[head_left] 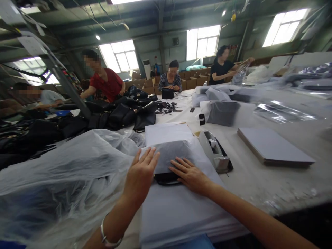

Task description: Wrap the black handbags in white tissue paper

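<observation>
A black handbag [167, 178] lies in front of me, mostly covered by thin white tissue paper [171, 154]; its dark shape shows through and its lower edge with a strap is bare. My left hand [141, 174] rests at the left side of the bag with fingers stretched out. My right hand [190, 174] lies flat, fingers spread, on the wrapped bag's right part. Beneath the bag is a stack of white paper sheets [181, 214]. Neither hand grips anything.
A tape dispenser [215, 152] stands right of the paper. Farther right lies a stack of boards [276, 145]. Clear plastic sheeting [77, 173] covers the left side, with piled black handbags [121, 116] behind. A wrapped bag [220, 112] stands beyond. Several people work across the table.
</observation>
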Action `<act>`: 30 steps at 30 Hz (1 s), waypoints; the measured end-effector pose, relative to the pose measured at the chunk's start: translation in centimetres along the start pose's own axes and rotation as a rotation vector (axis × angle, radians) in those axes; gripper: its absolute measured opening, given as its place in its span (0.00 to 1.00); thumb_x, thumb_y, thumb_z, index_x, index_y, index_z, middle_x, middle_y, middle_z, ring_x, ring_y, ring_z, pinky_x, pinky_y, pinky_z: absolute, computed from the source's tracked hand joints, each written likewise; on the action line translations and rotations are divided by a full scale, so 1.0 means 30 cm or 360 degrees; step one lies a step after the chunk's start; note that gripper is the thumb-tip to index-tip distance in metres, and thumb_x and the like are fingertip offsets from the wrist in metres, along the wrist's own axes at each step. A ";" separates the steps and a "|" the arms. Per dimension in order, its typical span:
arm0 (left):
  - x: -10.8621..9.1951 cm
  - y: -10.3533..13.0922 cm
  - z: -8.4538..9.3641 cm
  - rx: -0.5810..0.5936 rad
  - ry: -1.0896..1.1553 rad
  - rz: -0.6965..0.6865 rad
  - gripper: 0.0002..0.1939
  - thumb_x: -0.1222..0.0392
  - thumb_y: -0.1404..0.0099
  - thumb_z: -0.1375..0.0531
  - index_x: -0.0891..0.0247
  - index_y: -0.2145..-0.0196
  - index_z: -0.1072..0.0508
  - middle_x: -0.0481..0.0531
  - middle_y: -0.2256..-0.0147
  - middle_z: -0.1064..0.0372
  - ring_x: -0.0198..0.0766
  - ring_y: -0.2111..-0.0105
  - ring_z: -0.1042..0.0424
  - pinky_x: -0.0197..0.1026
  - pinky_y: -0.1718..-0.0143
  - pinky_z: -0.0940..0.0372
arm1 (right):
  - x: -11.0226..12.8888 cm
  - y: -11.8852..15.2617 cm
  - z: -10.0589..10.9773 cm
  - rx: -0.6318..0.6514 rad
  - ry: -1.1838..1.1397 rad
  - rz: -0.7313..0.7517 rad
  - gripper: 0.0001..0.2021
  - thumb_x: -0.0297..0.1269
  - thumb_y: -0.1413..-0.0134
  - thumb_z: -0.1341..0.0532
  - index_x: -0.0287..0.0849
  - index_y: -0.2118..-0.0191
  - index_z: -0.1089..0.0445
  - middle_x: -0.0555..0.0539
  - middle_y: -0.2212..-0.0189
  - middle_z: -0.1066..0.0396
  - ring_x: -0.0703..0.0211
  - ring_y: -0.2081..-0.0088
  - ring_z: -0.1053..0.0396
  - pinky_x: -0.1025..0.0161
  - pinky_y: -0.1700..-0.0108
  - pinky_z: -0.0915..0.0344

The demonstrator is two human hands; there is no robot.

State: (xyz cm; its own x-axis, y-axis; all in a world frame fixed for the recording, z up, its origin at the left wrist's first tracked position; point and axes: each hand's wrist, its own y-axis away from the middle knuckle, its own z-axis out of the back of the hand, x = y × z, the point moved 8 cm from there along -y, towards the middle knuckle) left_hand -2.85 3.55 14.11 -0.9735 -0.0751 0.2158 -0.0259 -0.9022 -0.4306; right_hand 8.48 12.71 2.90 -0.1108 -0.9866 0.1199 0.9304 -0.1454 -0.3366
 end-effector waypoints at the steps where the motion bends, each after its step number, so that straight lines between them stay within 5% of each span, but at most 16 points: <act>1: -0.045 -0.030 -0.005 0.0001 0.0121 -0.0061 0.28 0.78 0.35 0.54 0.65 0.40 0.34 0.57 0.38 0.39 0.43 0.37 0.40 0.53 0.34 0.48 | -0.001 0.000 0.000 0.0008 -0.0014 0.0011 0.27 0.32 0.37 0.42 0.46 0.33 0.45 0.46 0.32 0.49 0.45 0.31 0.55 0.42 0.33 0.50; 5: -0.146 -0.082 -0.174 0.0234 0.0465 -0.0118 0.21 0.62 0.29 0.48 0.66 0.40 0.35 0.59 0.38 0.39 0.46 0.37 0.40 0.51 0.38 0.41 | -0.012 0.026 0.029 0.0081 -0.0157 0.0038 0.24 0.33 0.35 0.43 0.44 0.35 0.42 0.43 0.33 0.46 0.47 0.31 0.53 0.44 0.33 0.49; 9: -0.156 -0.019 -0.307 0.0361 0.0519 -0.0040 0.24 0.56 0.29 0.45 0.65 0.38 0.37 0.59 0.35 0.43 0.50 0.35 0.46 0.56 0.37 0.45 | 0.007 0.122 0.138 0.0105 -0.0425 -0.0111 0.20 0.42 0.34 0.43 0.47 0.39 0.36 0.45 0.38 0.36 0.52 0.35 0.43 0.48 0.33 0.48; 14: -0.158 0.031 -0.300 0.0324 0.0588 -0.0038 0.24 0.53 0.28 0.46 0.62 0.37 0.38 0.57 0.35 0.44 0.48 0.34 0.48 0.56 0.35 0.48 | 0.137 0.258 0.187 0.0359 -0.0570 0.0015 0.33 0.51 0.45 0.35 0.48 0.37 0.39 0.43 0.39 0.35 0.47 0.37 0.41 0.42 0.33 0.53; 19: -0.154 0.022 -0.292 0.0348 0.0624 -0.0014 0.25 0.51 0.28 0.46 0.61 0.37 0.38 0.56 0.35 0.44 0.47 0.34 0.48 0.55 0.35 0.49 | 0.173 0.294 0.120 0.0281 -0.0323 0.0066 0.21 0.31 0.41 0.41 0.44 0.42 0.33 0.42 0.41 0.33 0.47 0.37 0.41 0.40 0.34 0.51; 22: -0.144 0.011 -0.281 0.0372 0.0657 -0.0018 0.23 0.52 0.27 0.48 0.61 0.38 0.38 0.55 0.36 0.42 0.46 0.35 0.45 0.54 0.36 0.48 | 0.166 0.264 0.143 0.0057 -0.0234 0.0066 0.15 0.26 0.38 0.46 0.46 0.53 0.26 0.47 0.48 0.26 0.54 0.44 0.32 0.46 0.35 0.47; 26: -0.112 -0.017 -0.260 0.0435 0.0783 -0.0006 0.23 0.53 0.25 0.53 0.60 0.36 0.41 0.55 0.39 0.36 0.43 0.38 0.39 0.49 0.39 0.43 | 0.129 0.171 0.257 -0.0175 -0.0170 -0.0033 0.12 0.30 0.35 0.46 0.49 0.58 0.25 0.51 0.52 0.23 0.59 0.50 0.27 0.52 0.37 0.43; 30: -0.059 -0.051 -0.253 0.0709 0.0968 0.0093 0.28 0.43 0.26 0.55 0.57 0.34 0.44 0.52 0.38 0.38 0.45 0.41 0.35 0.45 0.41 0.41 | 0.036 0.031 0.346 -0.0315 -0.0122 -0.0166 0.10 0.32 0.35 0.44 0.49 0.60 0.25 0.52 0.53 0.23 0.59 0.52 0.27 0.54 0.38 0.42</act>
State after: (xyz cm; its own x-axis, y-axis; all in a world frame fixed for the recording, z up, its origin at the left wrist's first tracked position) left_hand -2.81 8.29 7.72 -0.9276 0.0029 -0.3736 -0.0016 -1.0000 -0.0039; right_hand 12.86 12.27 12.41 -0.1687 -0.9581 0.2315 0.8279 -0.2652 -0.4942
